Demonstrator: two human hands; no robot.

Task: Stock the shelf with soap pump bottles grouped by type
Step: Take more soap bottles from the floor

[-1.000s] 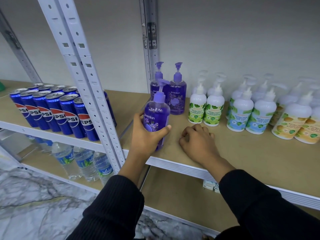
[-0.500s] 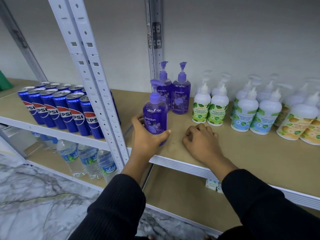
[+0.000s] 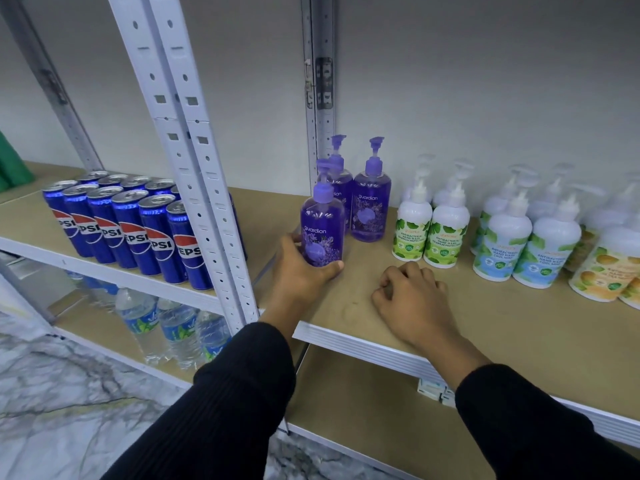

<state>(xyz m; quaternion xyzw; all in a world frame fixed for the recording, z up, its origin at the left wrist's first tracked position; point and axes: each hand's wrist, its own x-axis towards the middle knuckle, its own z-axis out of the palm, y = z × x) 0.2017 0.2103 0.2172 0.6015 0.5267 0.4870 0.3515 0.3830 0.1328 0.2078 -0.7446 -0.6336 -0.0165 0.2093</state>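
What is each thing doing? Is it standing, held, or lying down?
Front purple bottle: upright, gripped by left hand.
Back purple bottles: upright, free.
White bottles: upright, in rows.
Cans: upright, packed together.
Water bottles: upright, below cans.
Right hand: curled, resting on shelf, holding nothing.

The near purple bottle (image 3: 323,230) is translucent violet with a lilac pump, white lettering and a pale floral print, and the two far purple bottles (image 3: 370,209) match it. To the right stand white bottles with green leaf labels (image 3: 412,233), white bottles with blue-and-green labels (image 3: 504,247) and white bottles with yellow-orange fruit labels (image 3: 602,271). At left the cans (image 3: 121,226) are deep blue with silver tops and red-white-blue emblems, the shelf (image 3: 485,323) is tan with a white front edge, the floor (image 3: 52,393) is white marble veined grey, and the sleeves (image 3: 242,393) are black.
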